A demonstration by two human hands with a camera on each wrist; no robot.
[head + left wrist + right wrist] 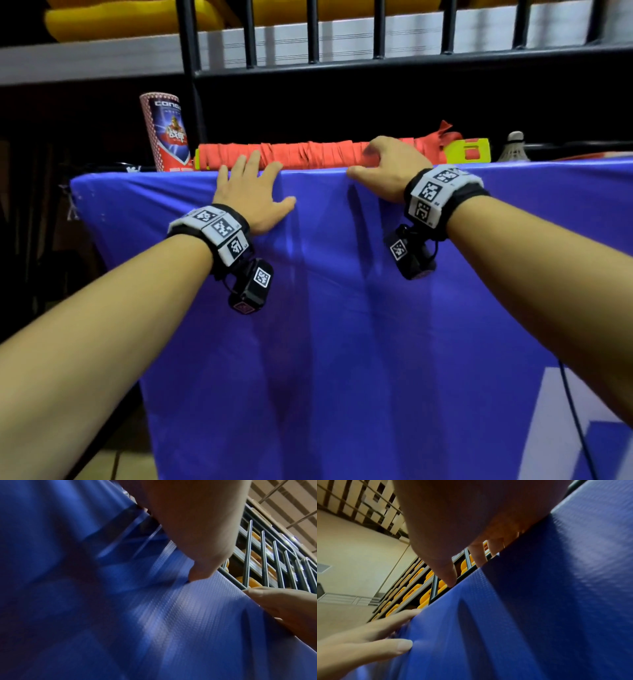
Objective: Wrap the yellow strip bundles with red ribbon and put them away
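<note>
**Wrapping looks done; putting away comes next**

The long bundle (308, 154) lies crosswise along the far edge of the blue cover (342, 308). Red ribbon (442, 137) is wound round nearly its whole length. The ribbon ends in a loose knot with a tail at the right, and flat yellow strips (469, 150) stick out beyond it. Judging by that, the wrapping step is finished and the step in hand is taking the bundle up to stow it.

The right hand (390, 168) has its fingers curved over the top of the bundle near the right end, with the thumb on the cover's edge on the near side. The left hand (253, 195) lies flat on the cover with straight, spread fingers. Its fingertips reach the bundle's near side and it holds nothing.

The next move probably calls for the left hand to close round the left part, so that the long, stiff-looking rod lifts level. The storage place is not in view.

The ribbon sits in overlapping, slightly frayed turns, matt and papery. The cover is a woven, faintly glossy fabric that hangs in soft folds. Far left stands a red-and-white cardboard tube (168, 133), and far right a feathered shuttlecock (513, 147). Behind them rise a black metal railing (342, 65) and rows of moulded yellow seats (412, 592)
</note>
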